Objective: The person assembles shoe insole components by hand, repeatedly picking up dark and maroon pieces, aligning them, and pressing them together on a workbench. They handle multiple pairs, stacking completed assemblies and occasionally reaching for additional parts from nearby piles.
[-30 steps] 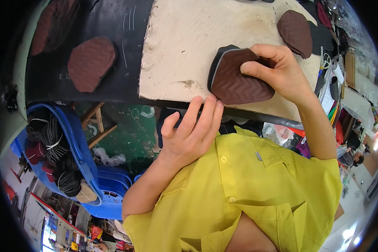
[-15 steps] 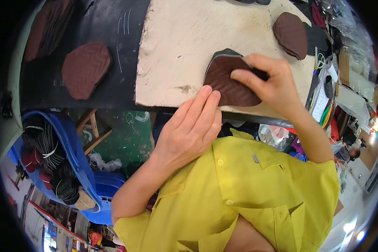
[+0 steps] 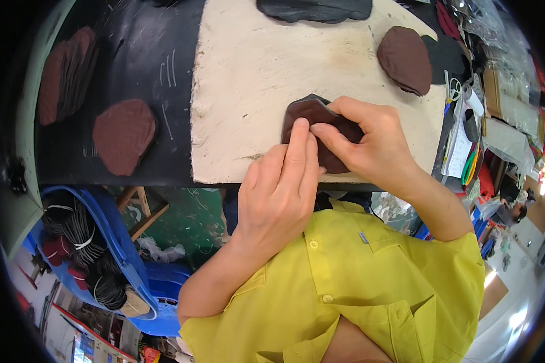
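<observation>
A dark brown quilted fabric piece [image 3: 309, 111] with a black layer beneath lies near the front edge of the cream board [image 3: 239, 97]. My right hand [image 3: 378, 140] pinches its right side, thumb on the brown face and fingers at the raised far edge. From the left, my left hand [image 3: 277, 192] rests stretched fingers flat on the piece, fingertips beside the right thumb. The part under my fingers is hidden. Another brown quilted piece [image 3: 404, 60] lies at the board's far right, on what looks like one or more others.
On the black tabletop at left lie a brown piece [image 3: 124, 138] and a stack of similar pieces [image 3: 66, 75]. Black pieces [image 3: 315, 9] sit at the board's far edge. Scissors [image 3: 453, 89] and papers stand at right. A blue tub [image 3: 124, 245] holds dark bundles below left.
My right hand has shifted its pinch toward the middle of the piece, and its thumb now meets my left fingertips. The whole view has shifted, showing more of the far black pieces.
</observation>
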Action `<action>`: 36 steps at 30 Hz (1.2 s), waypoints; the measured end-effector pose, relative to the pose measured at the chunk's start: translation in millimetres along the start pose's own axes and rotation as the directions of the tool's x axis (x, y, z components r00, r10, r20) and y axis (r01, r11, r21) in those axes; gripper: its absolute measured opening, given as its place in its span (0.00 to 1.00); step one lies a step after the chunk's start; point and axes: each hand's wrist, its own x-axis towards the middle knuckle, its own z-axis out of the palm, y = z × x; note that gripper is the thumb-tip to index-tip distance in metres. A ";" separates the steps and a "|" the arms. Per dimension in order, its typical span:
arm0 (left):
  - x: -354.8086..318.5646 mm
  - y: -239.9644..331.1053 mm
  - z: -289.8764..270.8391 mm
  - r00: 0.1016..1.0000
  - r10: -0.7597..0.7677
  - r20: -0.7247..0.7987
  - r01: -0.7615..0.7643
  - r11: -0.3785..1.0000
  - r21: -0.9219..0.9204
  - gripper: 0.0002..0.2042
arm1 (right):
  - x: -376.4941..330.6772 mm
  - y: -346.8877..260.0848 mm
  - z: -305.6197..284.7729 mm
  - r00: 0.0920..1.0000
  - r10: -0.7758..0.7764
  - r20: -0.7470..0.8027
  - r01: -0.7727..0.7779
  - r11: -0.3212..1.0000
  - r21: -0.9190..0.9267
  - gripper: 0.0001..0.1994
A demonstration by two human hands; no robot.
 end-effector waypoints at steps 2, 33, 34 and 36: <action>4.7 0.5 8.2 0.997 0.068 -0.034 -0.062 0.985 0.164 0.13 | -2.9 0.9 -0.7 0.996 -0.066 -0.059 0.065 0.998 -0.017 0.10; 36.9 9.2 -2.0 0.913 0.150 0.380 -0.089 0.981 -0.172 0.49 | -13.9 29.9 -45.6 0.977 0.136 0.167 -0.164 0.972 0.168 0.07; 37.8 6.6 -7.6 0.898 0.172 0.404 -0.108 0.979 -0.175 0.49 | -14.5 29.8 -43.7 0.980 0.141 0.137 -0.163 0.973 0.166 0.07; 36.6 1.5 -13.3 0.870 0.225 0.439 -0.133 0.964 -0.230 0.48 | -19.7 29.4 -39.0 0.985 0.152 0.082 -0.164 0.973 0.163 0.06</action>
